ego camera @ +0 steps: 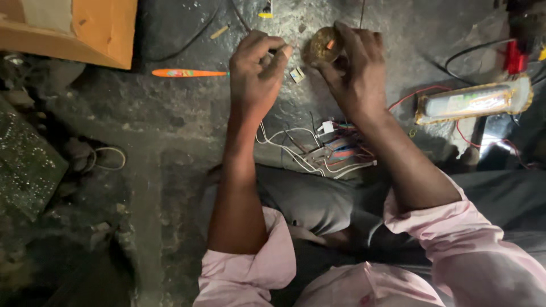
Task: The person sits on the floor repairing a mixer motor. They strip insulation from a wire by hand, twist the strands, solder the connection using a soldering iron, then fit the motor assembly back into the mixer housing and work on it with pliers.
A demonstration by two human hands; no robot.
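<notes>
The right hand (355, 68) pinched a small round brass-coloured part (322, 46); the left hand (256, 71) pinched a thin tool, mostly hidden. Loose wires (318, 150) below the wrists risked snagging a sleeve.

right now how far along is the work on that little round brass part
Done: wires and connectors lie loose on the floor by the knees, tools out. In hand: the right hand holds the round brass part while the left hand pinches a thin tool at it. Left: the orange-handled tool and the wrapped tube light lie untouched; nothing looks joined yet.
</notes>
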